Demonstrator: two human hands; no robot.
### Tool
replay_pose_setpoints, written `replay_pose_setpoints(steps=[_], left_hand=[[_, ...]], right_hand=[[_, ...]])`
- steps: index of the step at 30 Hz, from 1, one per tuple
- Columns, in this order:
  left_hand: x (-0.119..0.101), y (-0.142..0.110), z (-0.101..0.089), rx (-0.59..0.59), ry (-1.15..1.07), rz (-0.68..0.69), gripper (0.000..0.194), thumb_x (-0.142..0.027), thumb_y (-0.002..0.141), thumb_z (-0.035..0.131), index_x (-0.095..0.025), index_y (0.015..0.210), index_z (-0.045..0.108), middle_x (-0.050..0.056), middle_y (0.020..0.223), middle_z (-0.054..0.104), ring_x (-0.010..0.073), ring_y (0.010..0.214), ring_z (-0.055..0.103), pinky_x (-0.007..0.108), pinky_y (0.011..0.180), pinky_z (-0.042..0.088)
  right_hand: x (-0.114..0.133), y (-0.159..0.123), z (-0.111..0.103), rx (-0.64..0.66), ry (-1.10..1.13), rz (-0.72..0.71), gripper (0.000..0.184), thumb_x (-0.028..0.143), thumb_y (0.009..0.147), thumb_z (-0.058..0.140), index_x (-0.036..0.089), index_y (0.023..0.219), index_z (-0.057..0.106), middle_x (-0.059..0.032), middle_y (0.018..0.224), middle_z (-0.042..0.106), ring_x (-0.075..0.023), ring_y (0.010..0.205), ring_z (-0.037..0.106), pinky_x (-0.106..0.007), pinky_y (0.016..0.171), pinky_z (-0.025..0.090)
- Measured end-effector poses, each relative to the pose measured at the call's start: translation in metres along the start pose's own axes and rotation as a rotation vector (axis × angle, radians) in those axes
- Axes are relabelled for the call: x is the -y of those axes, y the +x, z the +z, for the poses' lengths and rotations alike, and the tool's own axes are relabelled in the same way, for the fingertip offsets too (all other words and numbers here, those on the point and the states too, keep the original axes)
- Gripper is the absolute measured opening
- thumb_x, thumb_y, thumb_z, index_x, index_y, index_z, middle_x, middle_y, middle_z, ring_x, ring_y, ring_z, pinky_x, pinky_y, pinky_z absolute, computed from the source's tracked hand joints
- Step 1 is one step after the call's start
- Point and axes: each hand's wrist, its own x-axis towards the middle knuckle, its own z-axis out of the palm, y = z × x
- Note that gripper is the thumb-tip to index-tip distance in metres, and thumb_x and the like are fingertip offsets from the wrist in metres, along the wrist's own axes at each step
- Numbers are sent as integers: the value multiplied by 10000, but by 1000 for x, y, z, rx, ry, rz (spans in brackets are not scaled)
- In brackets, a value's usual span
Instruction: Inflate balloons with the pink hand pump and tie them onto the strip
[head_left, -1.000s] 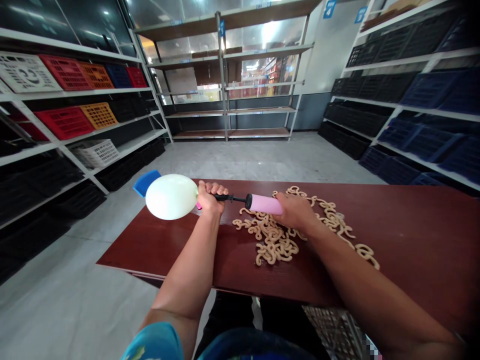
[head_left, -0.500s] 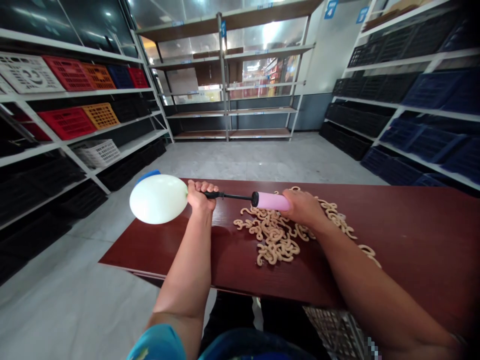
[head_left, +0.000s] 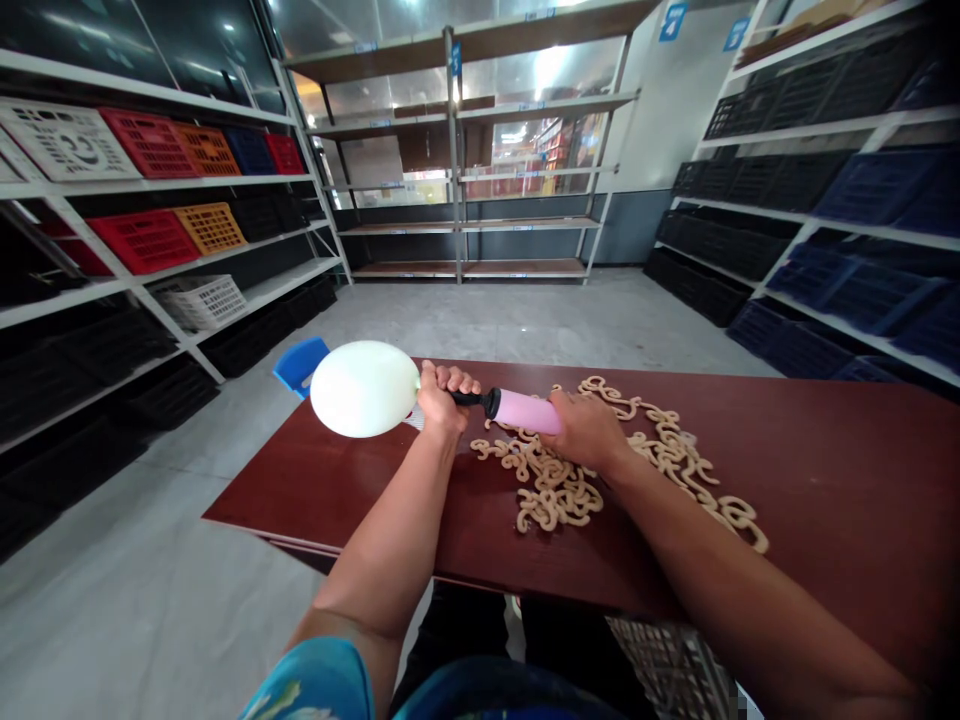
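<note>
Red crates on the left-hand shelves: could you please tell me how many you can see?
3. One red crate on the top shelf beside a white one, a second further along it, a third on the shelf below. Others may be hidden.

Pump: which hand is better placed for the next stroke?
Right. The right hand grips the pink pump body and can slide it; the left hand is fisted at the balloon neck.

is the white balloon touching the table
Apart. In the head view the white balloon hangs beyond the table edge, held at its neck by the left hand, with grey floor showing beneath it.
</note>
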Motion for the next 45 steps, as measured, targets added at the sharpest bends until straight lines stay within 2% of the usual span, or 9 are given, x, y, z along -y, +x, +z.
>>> replay_pose_setpoints(steps=[4,11,15,23,28,33,36,40,45], left_hand=[[-13,3,0,-35,30,37,445,-436,853,385,-196,548,167,-51,453,207,86,382,288,261,438,306],[-47,17,-14,-159,-7,125,413,-413,868,335,-199,569,148,-55,442,213,85,373,269,259,434,299],[-37,17,-13,-142,-21,97,415,-418,871,334,-198,566,158,-52,451,218,87,377,276,259,437,297],[3,2,-2,-39,20,-13,434,-444,861,367,-196,551,192,-44,467,227,91,398,309,271,453,326],[-6,5,-2,-48,26,26,428,-432,856,373,-196,549,190,-46,461,232,92,391,314,276,452,332],[-34,19,-14,-142,12,95,407,-411,857,366,-200,566,175,-53,455,224,84,384,298,262,447,322],[-41,23,-21,-180,-1,116,404,-426,860,352,-202,572,178,-54,458,229,87,384,298,264,443,320],[-30,21,-21,-119,-16,87,413,-430,861,356,-202,566,180,-52,464,224,90,383,300,268,437,317],[-4,9,-10,-57,10,15,432,-445,855,378,-195,553,195,-49,471,226,88,393,309,272,451,335]], right_hand=[[-5,3,0,-8,23,-27,291,413,720,514,176,890,507,-83,851,623,-209,775,555,-302,675,323],[-43,4,2,35,-42,62,269,362,682,544,194,889,507,-70,904,624,-224,854,547,-314,695,307],[-43,1,1,34,-70,59,274,350,671,548,184,884,499,-79,915,625,-234,871,552,-319,712,304],[-4,0,1,-22,-17,-28,283,372,712,517,165,903,494,-93,875,627,-224,812,564,-313,717,306],[-7,3,0,-2,-2,-14,270,392,718,517,178,882,499,-84,871,631,-218,810,560,-311,715,307],[-35,3,-2,53,-13,33,270,373,698,534,201,905,506,-69,925,634,-223,857,560,-314,712,310],[-51,2,0,120,-36,61,256,365,688,537,203,884,510,-67,910,635,-223,825,569,-311,688,313],[-50,1,3,140,-68,48,281,362,674,556,186,887,504,-86,888,638,-223,780,577,-299,655,320],[-21,1,2,57,-55,-12,331,400,686,552,170,920,501,-96,866,633,-228,787,576,-298,660,328]])
